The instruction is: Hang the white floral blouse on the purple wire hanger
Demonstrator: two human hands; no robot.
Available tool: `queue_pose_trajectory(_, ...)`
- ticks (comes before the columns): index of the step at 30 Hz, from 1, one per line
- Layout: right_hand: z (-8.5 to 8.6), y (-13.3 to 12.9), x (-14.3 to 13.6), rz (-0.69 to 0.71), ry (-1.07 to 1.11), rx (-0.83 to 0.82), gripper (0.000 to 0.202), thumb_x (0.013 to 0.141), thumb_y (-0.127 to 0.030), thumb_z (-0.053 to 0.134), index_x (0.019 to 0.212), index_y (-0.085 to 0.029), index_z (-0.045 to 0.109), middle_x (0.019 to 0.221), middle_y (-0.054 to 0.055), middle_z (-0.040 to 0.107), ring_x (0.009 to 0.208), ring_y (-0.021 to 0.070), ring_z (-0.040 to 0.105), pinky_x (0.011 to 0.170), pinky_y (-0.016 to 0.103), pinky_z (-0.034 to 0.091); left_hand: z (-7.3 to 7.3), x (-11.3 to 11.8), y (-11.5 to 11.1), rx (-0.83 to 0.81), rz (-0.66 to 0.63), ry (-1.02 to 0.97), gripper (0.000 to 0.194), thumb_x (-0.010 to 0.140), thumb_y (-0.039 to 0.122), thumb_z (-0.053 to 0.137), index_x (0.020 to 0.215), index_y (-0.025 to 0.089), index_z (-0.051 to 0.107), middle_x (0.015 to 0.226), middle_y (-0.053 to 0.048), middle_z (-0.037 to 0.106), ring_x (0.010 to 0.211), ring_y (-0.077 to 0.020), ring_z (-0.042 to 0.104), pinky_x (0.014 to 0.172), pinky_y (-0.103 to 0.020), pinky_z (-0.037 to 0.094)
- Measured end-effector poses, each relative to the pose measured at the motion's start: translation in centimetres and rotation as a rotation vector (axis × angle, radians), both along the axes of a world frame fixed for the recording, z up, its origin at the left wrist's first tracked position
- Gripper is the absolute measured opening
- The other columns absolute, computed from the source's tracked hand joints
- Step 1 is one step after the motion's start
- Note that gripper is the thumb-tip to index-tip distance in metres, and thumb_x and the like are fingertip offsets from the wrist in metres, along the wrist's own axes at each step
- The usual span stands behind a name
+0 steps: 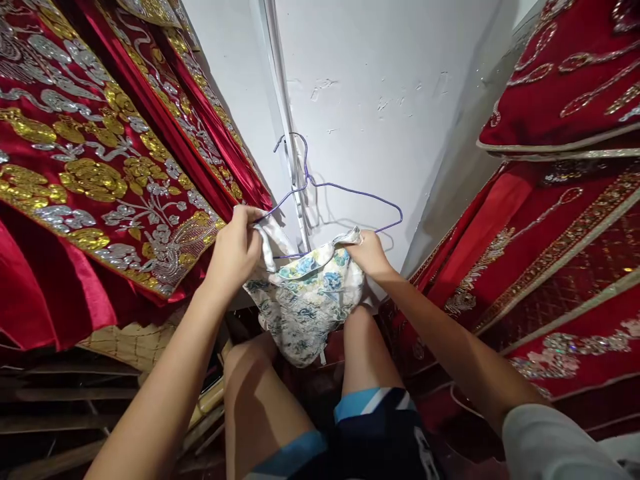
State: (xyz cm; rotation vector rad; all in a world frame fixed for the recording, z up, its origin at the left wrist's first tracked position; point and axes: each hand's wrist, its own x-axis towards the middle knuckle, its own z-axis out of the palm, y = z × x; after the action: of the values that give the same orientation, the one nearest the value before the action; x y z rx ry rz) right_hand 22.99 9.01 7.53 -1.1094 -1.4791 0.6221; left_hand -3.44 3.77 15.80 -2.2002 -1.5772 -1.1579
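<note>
A white garment with blue and yellow flowers (313, 303) hangs between my two hands, above my knees. A thin purple wire hanger (357, 191) runs behind and partly inside its upper part, its hook pointing up beside a door edge. My left hand (239, 243) is closed on the garment's left strap near the hanger's left arm; the fingertips are partly hidden. My right hand (369, 255) pinches the garment's upper right edge, just below the hanger's right end. Whether the right end of the hanger is inside the garment I cannot tell.
Red clothes with gold and silver sequins (95, 177) hang at the left. More red beaded clothes (565, 220) hang at the right. Ahead stands a white panel (380, 87) with scuffed paint and a vertical metal edge (280, 73). Bamboo-like slats (65, 423) lie at lower left.
</note>
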Motion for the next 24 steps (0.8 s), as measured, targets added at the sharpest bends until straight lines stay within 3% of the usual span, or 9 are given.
queue_pose_trajectory(2,-0.2,-0.5,-0.2,-0.005,0.007,0.022,0.012,0.068,-0.027,0.061,0.074,-0.017,0.063,0.065,0.0,0.06,0.066,0.0185,0.055,0.062,0.029,0.042,0.0,0.4,1.4,0.004,-0.041,0.009,0.043,0.083,0.015,0.044,0.124,0.018,0.057,0.11,-0.008,0.07,0.1,-0.0234,0.065,0.091,-0.034,0.048)
queue_pose_trajectory(4,-0.1,-0.8,0.5,-0.081,0.008,0.07,0.039,0.067,-0.022,0.061,0.105,-0.017,0.063,0.067,-0.002,0.06,0.065,0.0187,0.056,0.062,0.029,0.043,-0.2,0.1,2.5,0.011,-0.054,0.03,0.042,0.084,0.017,0.042,0.121,0.017,0.062,0.113,-0.008,0.071,0.105,-0.0241,0.065,0.096,-0.036,0.048)
queue_pose_trajectory(7,0.7,-0.5,2.8,-0.223,-0.017,0.116,0.076,0.066,-0.02,0.067,0.138,-0.019,0.044,0.068,-0.003,0.059,0.063,0.0194,0.055,0.061,0.031,0.044,-0.5,-0.9,3.1,-0.009,-0.066,0.051,0.041,0.086,0.019,0.039,0.116,0.015,0.066,0.115,-0.009,0.07,0.109,-0.025,0.063,0.099,-0.037,0.047)
queue_pose_trajectory(14,3.5,0.8,7.5,-0.289,-0.068,0.243,0.061,0.067,-0.022,0.069,0.126,-0.015,0.055,0.081,0.003,0.067,0.07,0.0196,0.06,0.071,0.035,0.049,-0.2,-1.1,2.6,-0.061,-0.013,0.094,0.036,0.089,0.021,0.037,0.113,0.016,0.065,0.103,-0.012,0.062,0.097,-0.0257,0.06,0.09,-0.037,0.047)
queue_pose_trajectory(17,4.9,0.7,8.9,-0.208,-0.137,0.186,0.027,0.064,-0.024,0.071,0.09,-0.014,0.069,0.074,0.004,0.067,0.076,0.024,0.064,0.073,0.036,0.05,-0.1,-1.6,2.7,-0.036,-0.009,0.061,0.032,0.09,0.023,0.039,0.107,0.017,0.065,0.105,-0.012,0.058,0.101,-0.0256,0.057,0.093,-0.038,0.046)
queue_pose_trajectory(19,5.8,0.5,9.6,-0.078,-0.093,0.091,0.019,0.061,-0.029,0.077,0.07,-0.015,0.067,0.063,0.002,0.064,0.07,0.0247,0.065,0.067,0.035,0.051,-0.1,-2.3,2.8,0.004,0.001,0.009,0.029,0.092,0.027,0.041,0.105,0.017,0.064,0.11,-0.012,0.057,0.108,-0.0255,0.056,0.098,-0.038,0.044)
queue_pose_trajectory(22,6.1,-0.1,9.3,0.129,0.091,0.023,0.026,0.067,-0.039,0.078,0.073,-0.015,0.07,0.064,0.003,0.066,0.067,0.0248,0.068,0.064,0.037,0.055,-0.4,-3.6,3.0,-0.02,0.032,-0.16,0.029,0.092,0.036,0.047,0.109,0.017,0.061,0.108,-0.01,0.061,0.101,-0.0229,0.058,0.093,-0.035,0.046)
queue_pose_trajectory(24,5.5,-0.7,8.1,0.081,0.148,0.11,0.026,0.08,-0.043,0.071,0.084,-0.017,0.073,0.078,0.006,0.072,0.074,0.0246,0.07,0.069,0.039,0.058,-1.0,-3.9,3.2,-0.112,0.015,-0.299,0.03,0.092,0.041,0.048,0.105,0.017,0.061,0.094,-0.006,0.064,0.086,-0.0196,0.059,0.08,-0.03,0.048)
